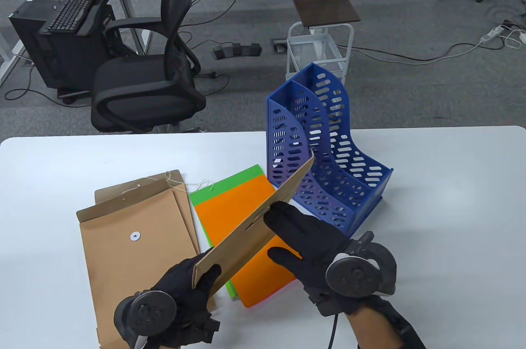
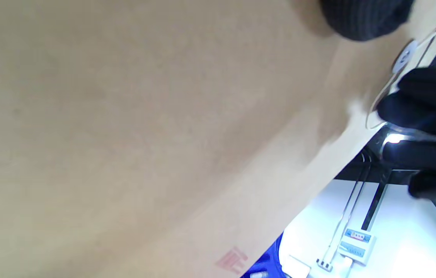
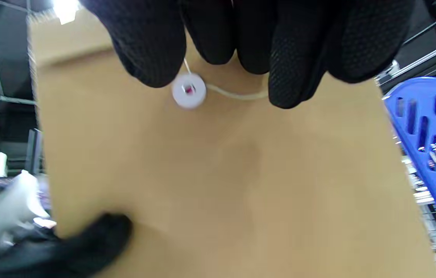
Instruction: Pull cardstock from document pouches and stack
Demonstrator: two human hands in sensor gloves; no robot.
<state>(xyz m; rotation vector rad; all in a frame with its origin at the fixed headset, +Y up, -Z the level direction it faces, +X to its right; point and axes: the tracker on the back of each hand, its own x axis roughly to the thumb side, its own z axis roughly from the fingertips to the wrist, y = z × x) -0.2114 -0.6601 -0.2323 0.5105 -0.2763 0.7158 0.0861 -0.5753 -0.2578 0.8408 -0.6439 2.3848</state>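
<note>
A tan kraft document pouch with a string-and-button closure [image 1: 263,217] is held tilted above the white table [image 1: 452,201], edge-on to the overhead camera. The black-gloved left hand [image 1: 181,299] grips its near bottom corner, while the black-gloved right hand [image 1: 312,246] touches its face, fingertips [image 3: 152,58] at the white closure button [image 3: 189,90] and string. Beneath it lies a stack of orange cardstock [image 1: 230,209] over green cardstock [image 1: 230,182]. Two flat kraft pouches [image 1: 135,238] lie to the left, and a blue perforated plastic file rack [image 1: 324,151] stands just behind.
</note>
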